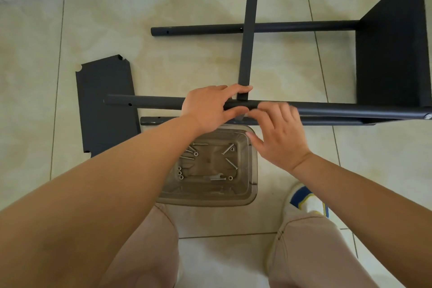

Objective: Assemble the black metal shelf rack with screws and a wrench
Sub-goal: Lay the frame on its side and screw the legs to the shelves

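Note:
The black metal rack (392, 49) lies on its side on the tiled floor, with one shelf panel fixed at the right end. A second shelf panel (248, 37) stands edge-on across the middle. My left hand (211, 106) grips the near upper post (149, 101) where this panel meets it, fingers over the top and thumb underneath. My right hand (278, 133) is just to the right at the same joint, blurred, fingertips at the post; whether it holds a screw I cannot tell. A loose shelf panel (105, 105) lies flat at the left.
A clear plastic bin (252, 192) below my hands holds several screws (230, 162), nuts and a small wrench (216, 177). My knees and a white, blue and yellow shoe (304, 201) are at the bottom. A wall base runs along the top left.

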